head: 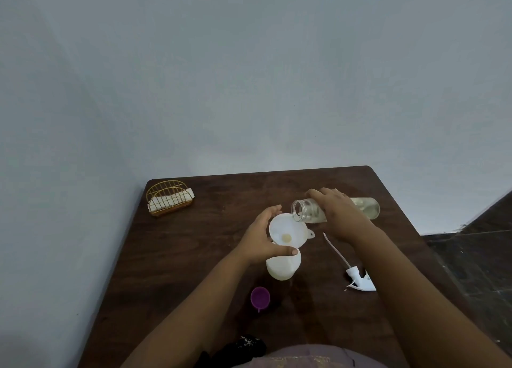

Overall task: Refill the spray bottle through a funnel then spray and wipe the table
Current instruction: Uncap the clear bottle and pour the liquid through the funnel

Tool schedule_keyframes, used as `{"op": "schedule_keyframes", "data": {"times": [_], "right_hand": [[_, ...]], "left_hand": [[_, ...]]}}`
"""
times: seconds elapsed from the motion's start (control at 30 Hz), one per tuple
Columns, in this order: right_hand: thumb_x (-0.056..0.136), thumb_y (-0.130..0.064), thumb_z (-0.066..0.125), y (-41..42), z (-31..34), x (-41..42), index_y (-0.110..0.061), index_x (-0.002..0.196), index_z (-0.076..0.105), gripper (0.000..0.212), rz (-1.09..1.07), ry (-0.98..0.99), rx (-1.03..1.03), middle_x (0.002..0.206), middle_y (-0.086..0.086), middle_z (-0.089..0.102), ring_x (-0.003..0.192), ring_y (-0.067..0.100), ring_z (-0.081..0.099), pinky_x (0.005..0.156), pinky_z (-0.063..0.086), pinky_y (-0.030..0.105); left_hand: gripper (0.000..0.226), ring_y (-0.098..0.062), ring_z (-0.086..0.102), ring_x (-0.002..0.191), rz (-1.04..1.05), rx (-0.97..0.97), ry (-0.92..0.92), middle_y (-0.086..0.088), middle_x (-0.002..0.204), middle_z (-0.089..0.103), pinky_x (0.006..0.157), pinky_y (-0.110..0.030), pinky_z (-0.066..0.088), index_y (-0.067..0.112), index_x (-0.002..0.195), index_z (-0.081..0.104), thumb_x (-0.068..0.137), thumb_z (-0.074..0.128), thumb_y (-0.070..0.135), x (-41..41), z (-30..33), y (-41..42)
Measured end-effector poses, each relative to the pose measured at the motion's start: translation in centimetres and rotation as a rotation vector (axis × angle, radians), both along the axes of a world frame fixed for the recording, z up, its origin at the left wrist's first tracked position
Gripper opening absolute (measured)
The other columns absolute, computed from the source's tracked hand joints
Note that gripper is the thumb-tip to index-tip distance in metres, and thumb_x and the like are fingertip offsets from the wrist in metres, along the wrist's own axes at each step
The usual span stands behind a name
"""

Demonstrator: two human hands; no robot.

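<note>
The left hand (259,240) curls around the white funnel (288,230) seated in the spray bottle (282,266); the right hand (336,212) grips a clear bottle (365,207), tipped almost flat, mouth at the funnel's rim; the likely spill comes from liquid overshooting the rim onto the table (180,256), or the funnel tilting off the neck; the trigger head (360,280) lies apart.

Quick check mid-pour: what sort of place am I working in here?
Probably a plain room at home, in a corner: a dark wooden table pushed against bare pale walls, a gold wire napkin holder on it, dark tiled floor alongside.
</note>
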State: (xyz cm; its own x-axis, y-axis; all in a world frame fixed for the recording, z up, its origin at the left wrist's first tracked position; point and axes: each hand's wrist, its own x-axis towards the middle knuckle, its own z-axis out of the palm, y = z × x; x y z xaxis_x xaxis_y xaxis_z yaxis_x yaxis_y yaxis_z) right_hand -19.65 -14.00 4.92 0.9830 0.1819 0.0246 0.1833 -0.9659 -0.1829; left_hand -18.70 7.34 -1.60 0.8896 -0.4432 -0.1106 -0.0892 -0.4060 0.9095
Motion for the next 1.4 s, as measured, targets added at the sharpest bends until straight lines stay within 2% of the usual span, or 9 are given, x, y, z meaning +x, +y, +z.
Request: {"op": "schedule_keyframes", "data": {"times": [0.13, 0.33, 0.5, 0.67, 0.93, 1.4], "right_hand": [[0.072, -0.029, 0.078, 0.2, 0.2, -0.4, -0.025, 0.123, 0.048, 0.059, 0.001, 0.000, 0.000, 0.107, -0.003, 0.053, 0.103, 0.019, 0.049, 0.094, 0.035, 0.030], [0.076, -0.028, 0.075, 0.9, 0.2, -0.7, -0.025, 0.122, 0.049, 0.053, 0.023, -0.010, -0.056, 0.109, -0.003, 0.054, 0.103, 0.018, 0.049, 0.099, 0.034, 0.030], [0.075, -0.026, 0.075, 1.0, 0.2, -0.7, -0.024, 0.121, 0.051, 0.052, 0.026, -0.038, -0.085, 0.107, -0.001, 0.055, 0.102, 0.019, 0.049, 0.105, 0.034, 0.036], [0.075, -0.027, 0.076, 1.1, 0.1, -0.8, -0.024, 0.121, 0.052, 0.052, 0.037, -0.049, -0.083, 0.106, 0.000, 0.055, 0.103, 0.021, 0.050, 0.107, 0.031, 0.036], [0.074, -0.029, 0.077, 1.2, 0.2, -0.7, -0.025, 0.119, 0.052, 0.052, 0.036, -0.036, -0.061, 0.104, -0.002, 0.055, 0.100, 0.018, 0.049, 0.101, 0.035, 0.032], [0.074, -0.025, 0.077, 1.1, -0.2, -0.7, -0.024, 0.119, 0.052, 0.051, 0.027, -0.032, -0.082, 0.105, -0.001, 0.056, 0.103, 0.020, 0.051, 0.109, 0.032, 0.037]], "left_hand": [[0.096, -0.013, 0.051, 0.123, 0.014, -0.025, 0.001, 0.011, 0.139, 0.049, 0.099, -0.044, 0.051, 0.032, 0.139, 0.042, 0.057, 0.090, 0.040, 0.0, -0.7, -0.1], [0.083, -0.012, 0.058, 0.113, 0.053, -0.035, -0.011, 0.013, 0.127, 0.056, 0.093, -0.043, 0.055, 0.035, 0.128, 0.050, 0.056, 0.091, 0.038, 0.1, -1.1, -0.4], [0.090, -0.012, 0.055, 0.116, 0.053, -0.006, -0.028, 0.013, 0.131, 0.053, 0.096, -0.042, 0.053, 0.032, 0.134, 0.046, 0.057, 0.091, 0.041, 0.0, -1.0, -0.6], [0.089, -0.010, 0.058, 0.113, 0.078, -0.015, -0.017, 0.016, 0.127, 0.055, 0.093, -0.044, 0.055, 0.035, 0.130, 0.050, 0.051, 0.091, 0.046, 0.1, -1.3, -0.7], [0.083, -0.011, 0.059, 0.112, 0.083, -0.034, -0.006, 0.017, 0.124, 0.057, 0.091, -0.044, 0.056, 0.042, 0.124, 0.051, 0.051, 0.091, 0.045, 0.0, -1.5, -0.7], [0.086, -0.013, 0.057, 0.113, 0.085, -0.017, -0.009, 0.014, 0.127, 0.055, 0.094, -0.044, 0.055, 0.038, 0.128, 0.049, 0.052, 0.091, 0.044, -0.1, -1.2, -0.8]]}}
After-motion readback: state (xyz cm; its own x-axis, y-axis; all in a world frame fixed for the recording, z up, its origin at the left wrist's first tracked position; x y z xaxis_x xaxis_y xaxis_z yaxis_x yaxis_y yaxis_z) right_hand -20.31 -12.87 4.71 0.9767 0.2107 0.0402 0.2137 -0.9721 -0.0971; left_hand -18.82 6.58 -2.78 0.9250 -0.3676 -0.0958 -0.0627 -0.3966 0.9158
